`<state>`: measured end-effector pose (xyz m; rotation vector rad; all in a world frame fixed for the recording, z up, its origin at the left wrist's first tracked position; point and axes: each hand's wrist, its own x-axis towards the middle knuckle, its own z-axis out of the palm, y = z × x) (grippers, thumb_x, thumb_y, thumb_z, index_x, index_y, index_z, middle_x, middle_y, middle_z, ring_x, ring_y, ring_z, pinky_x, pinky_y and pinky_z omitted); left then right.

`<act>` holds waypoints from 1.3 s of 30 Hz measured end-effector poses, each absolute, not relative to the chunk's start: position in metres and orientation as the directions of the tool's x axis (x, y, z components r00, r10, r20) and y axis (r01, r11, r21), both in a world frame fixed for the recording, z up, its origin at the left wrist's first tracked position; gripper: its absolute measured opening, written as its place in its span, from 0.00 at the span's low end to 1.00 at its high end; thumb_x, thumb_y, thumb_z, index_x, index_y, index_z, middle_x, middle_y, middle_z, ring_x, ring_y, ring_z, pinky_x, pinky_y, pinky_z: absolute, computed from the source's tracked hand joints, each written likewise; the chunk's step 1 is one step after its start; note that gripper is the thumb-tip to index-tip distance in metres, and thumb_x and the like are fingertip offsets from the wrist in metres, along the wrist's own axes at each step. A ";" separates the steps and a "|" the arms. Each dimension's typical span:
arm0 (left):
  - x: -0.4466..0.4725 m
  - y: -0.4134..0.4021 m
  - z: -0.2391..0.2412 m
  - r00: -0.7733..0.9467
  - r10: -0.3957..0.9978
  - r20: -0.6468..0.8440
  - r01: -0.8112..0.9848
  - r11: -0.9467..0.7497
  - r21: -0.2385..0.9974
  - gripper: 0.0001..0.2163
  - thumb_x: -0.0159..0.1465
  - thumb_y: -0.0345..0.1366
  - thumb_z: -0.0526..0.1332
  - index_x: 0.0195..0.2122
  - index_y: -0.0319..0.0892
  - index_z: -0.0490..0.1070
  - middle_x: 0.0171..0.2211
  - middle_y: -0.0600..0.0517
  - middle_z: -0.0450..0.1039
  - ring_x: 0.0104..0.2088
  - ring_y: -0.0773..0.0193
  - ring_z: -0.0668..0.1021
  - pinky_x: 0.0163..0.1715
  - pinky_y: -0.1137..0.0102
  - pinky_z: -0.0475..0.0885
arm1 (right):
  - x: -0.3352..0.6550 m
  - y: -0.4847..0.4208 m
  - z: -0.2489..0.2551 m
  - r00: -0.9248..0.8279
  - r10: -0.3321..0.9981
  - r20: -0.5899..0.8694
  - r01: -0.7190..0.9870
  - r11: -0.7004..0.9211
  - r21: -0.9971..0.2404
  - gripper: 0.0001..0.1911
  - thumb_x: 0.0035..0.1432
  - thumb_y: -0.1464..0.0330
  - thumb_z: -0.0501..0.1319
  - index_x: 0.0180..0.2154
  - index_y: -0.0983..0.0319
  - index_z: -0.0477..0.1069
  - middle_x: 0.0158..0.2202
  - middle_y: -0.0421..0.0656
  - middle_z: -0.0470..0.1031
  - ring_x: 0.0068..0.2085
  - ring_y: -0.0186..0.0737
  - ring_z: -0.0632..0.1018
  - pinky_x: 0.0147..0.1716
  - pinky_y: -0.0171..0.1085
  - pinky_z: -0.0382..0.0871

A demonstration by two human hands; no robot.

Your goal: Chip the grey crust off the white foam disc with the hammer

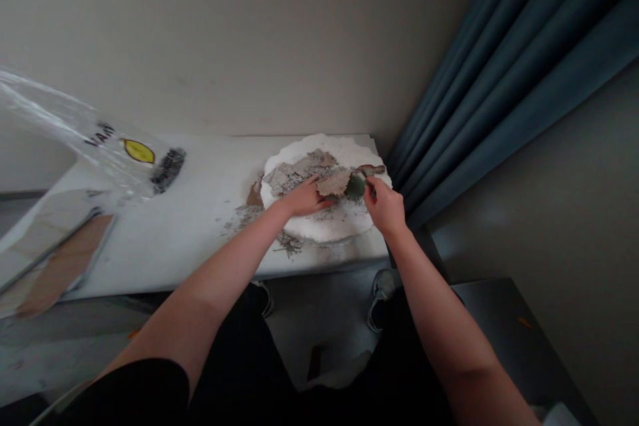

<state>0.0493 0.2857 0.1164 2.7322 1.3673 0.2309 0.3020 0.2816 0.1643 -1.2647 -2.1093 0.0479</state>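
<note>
A white round slab with a scalloped edge lies on a white table against the wall. Grey and brown flaky pieces lie on its top. My left hand rests on the slab, fingers pinched on a tan flake. My right hand is closed round a small dark green tool whose reddish tip points at the flakes. The two hands sit close together over the slab's middle.
Grey crumbs and debris are scattered on the table left of the slab. A clear plastic bag with a yellow label hangs at the left above flat boards. A dark blue curtain hangs at the right. My shoes show below.
</note>
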 end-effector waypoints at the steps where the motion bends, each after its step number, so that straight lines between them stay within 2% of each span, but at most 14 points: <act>1: 0.049 0.280 0.117 0.585 0.806 0.094 0.795 -0.593 0.131 0.23 0.72 0.46 0.49 0.66 0.49 0.62 0.66 0.49 0.63 0.66 0.57 0.64 0.70 0.55 0.41 | 0.302 0.282 0.165 -0.302 0.795 0.526 0.770 0.529 -0.357 0.15 0.68 0.66 0.51 0.48 0.63 0.73 0.43 0.50 0.81 0.37 0.45 0.81 0.39 0.39 0.71; 7: 0.058 0.252 0.108 0.647 0.761 0.035 0.746 -0.642 0.178 0.28 0.70 0.51 0.50 0.68 0.45 0.59 0.67 0.45 0.60 0.69 0.53 0.60 0.70 0.54 0.39 | 0.298 0.279 0.167 -0.307 0.801 0.514 0.769 0.527 -0.362 0.15 0.68 0.67 0.51 0.49 0.64 0.72 0.41 0.51 0.80 0.39 0.47 0.81 0.40 0.40 0.71; 13: 0.061 0.269 0.110 0.509 0.848 0.148 0.822 -0.530 0.209 0.26 0.71 0.47 0.50 0.67 0.45 0.61 0.67 0.46 0.60 0.70 0.53 0.56 0.70 0.52 0.38 | 0.300 0.276 0.167 -0.310 0.803 0.509 0.760 0.531 -0.375 0.16 0.68 0.66 0.50 0.49 0.64 0.72 0.43 0.51 0.80 0.40 0.47 0.81 0.41 0.41 0.72; 15: 0.064 0.263 0.111 0.522 0.837 0.164 0.812 -0.547 0.204 0.25 0.71 0.47 0.49 0.66 0.44 0.62 0.67 0.45 0.61 0.70 0.53 0.57 0.70 0.51 0.39 | 0.301 0.277 0.168 -0.301 0.804 0.513 0.752 0.530 -0.390 0.16 0.68 0.66 0.50 0.49 0.64 0.72 0.42 0.51 0.80 0.40 0.47 0.82 0.41 0.41 0.72; 19: 0.066 0.244 0.111 0.624 0.776 0.091 0.745 -0.626 0.232 0.26 0.69 0.52 0.52 0.62 0.44 0.68 0.64 0.43 0.66 0.67 0.51 0.62 0.70 0.51 0.41 | 0.301 0.277 0.168 -0.293 0.809 0.509 0.750 0.524 -0.402 0.15 0.68 0.66 0.51 0.49 0.64 0.72 0.41 0.50 0.81 0.39 0.47 0.82 0.40 0.41 0.73; 23: 0.058 0.243 0.112 0.436 0.893 0.113 0.849 -0.450 0.279 0.31 0.68 0.54 0.51 0.65 0.39 0.62 0.67 0.39 0.59 0.70 0.47 0.54 0.69 0.48 0.38 | 0.297 0.274 0.165 -0.311 0.787 0.533 0.750 0.548 -0.370 0.15 0.68 0.65 0.51 0.49 0.63 0.72 0.43 0.52 0.80 0.39 0.47 0.82 0.40 0.41 0.73; 25: 0.055 0.242 0.116 0.349 0.928 0.130 0.834 -0.371 0.410 0.33 0.68 0.54 0.50 0.67 0.38 0.59 0.70 0.40 0.54 0.71 0.47 0.51 0.69 0.48 0.38 | 0.294 0.272 0.163 -0.328 0.767 0.551 0.736 0.573 -0.360 0.15 0.68 0.66 0.51 0.48 0.63 0.72 0.44 0.53 0.80 0.40 0.47 0.82 0.40 0.41 0.74; 27: 0.055 0.238 0.122 0.249 0.961 0.119 0.703 -0.264 0.660 0.32 0.69 0.55 0.46 0.68 0.41 0.57 0.69 0.42 0.56 0.71 0.48 0.53 0.69 0.49 0.44 | 0.292 0.270 0.160 -0.352 0.752 0.557 0.721 0.597 -0.351 0.15 0.68 0.66 0.51 0.48 0.64 0.72 0.44 0.53 0.80 0.40 0.47 0.82 0.40 0.41 0.74; 29: 0.058 0.231 0.129 0.130 0.991 0.028 0.402 -0.079 0.912 0.33 0.70 0.57 0.42 0.70 0.44 0.53 0.65 0.42 0.63 0.66 0.49 0.64 0.65 0.50 0.59 | 0.289 0.267 0.156 -0.383 0.743 0.550 0.710 0.617 -0.339 0.15 0.67 0.67 0.51 0.48 0.63 0.72 0.44 0.53 0.80 0.41 0.46 0.82 0.40 0.40 0.75; 30: 0.060 0.228 0.133 0.088 0.995 -0.042 0.214 0.023 0.976 0.33 0.69 0.57 0.41 0.71 0.46 0.50 0.62 0.42 0.67 0.61 0.50 0.71 0.60 0.51 0.66 | 0.287 0.265 0.154 -0.396 0.738 0.547 0.705 0.626 -0.334 0.15 0.67 0.67 0.52 0.49 0.63 0.72 0.44 0.52 0.81 0.41 0.46 0.82 0.40 0.40 0.75; 32: 0.064 0.221 0.138 0.061 0.983 -0.171 -0.095 0.176 0.980 0.34 0.68 0.57 0.49 0.71 0.50 0.46 0.57 0.43 0.72 0.48 0.53 0.80 0.47 0.56 0.76 | 0.283 0.262 0.151 -0.407 0.726 0.554 0.693 0.641 -0.330 0.14 0.68 0.68 0.51 0.49 0.63 0.72 0.44 0.52 0.81 0.41 0.45 0.82 0.41 0.39 0.75; 34: 0.066 0.217 0.141 0.069 0.969 -0.238 -0.247 0.248 0.937 0.35 0.64 0.52 0.60 0.70 0.52 0.50 0.54 0.45 0.74 0.40 0.58 0.82 0.38 0.63 0.77 | 0.281 0.260 0.150 -0.401 0.709 0.580 0.676 0.656 -0.335 0.15 0.68 0.68 0.50 0.49 0.63 0.72 0.46 0.52 0.80 0.42 0.45 0.82 0.41 0.39 0.75; 36: 0.068 0.217 0.141 0.075 0.965 -0.251 -0.295 0.262 0.919 0.33 0.61 0.47 0.64 0.67 0.51 0.57 0.53 0.47 0.76 0.39 0.60 0.82 0.36 0.67 0.77 | 0.279 0.258 0.150 -0.393 0.689 0.610 0.659 0.673 -0.335 0.15 0.69 0.67 0.50 0.49 0.63 0.72 0.46 0.52 0.80 0.43 0.44 0.82 0.41 0.39 0.76; 39: 0.072 0.224 0.136 0.113 0.968 -0.224 -0.278 0.247 0.928 0.26 0.64 0.48 0.60 0.61 0.45 0.67 0.53 0.46 0.76 0.47 0.56 0.80 0.45 0.64 0.77 | 0.279 0.258 0.153 -0.397 0.679 0.617 0.649 0.683 -0.334 0.17 0.70 0.65 0.49 0.50 0.63 0.73 0.47 0.52 0.80 0.45 0.43 0.82 0.43 0.39 0.76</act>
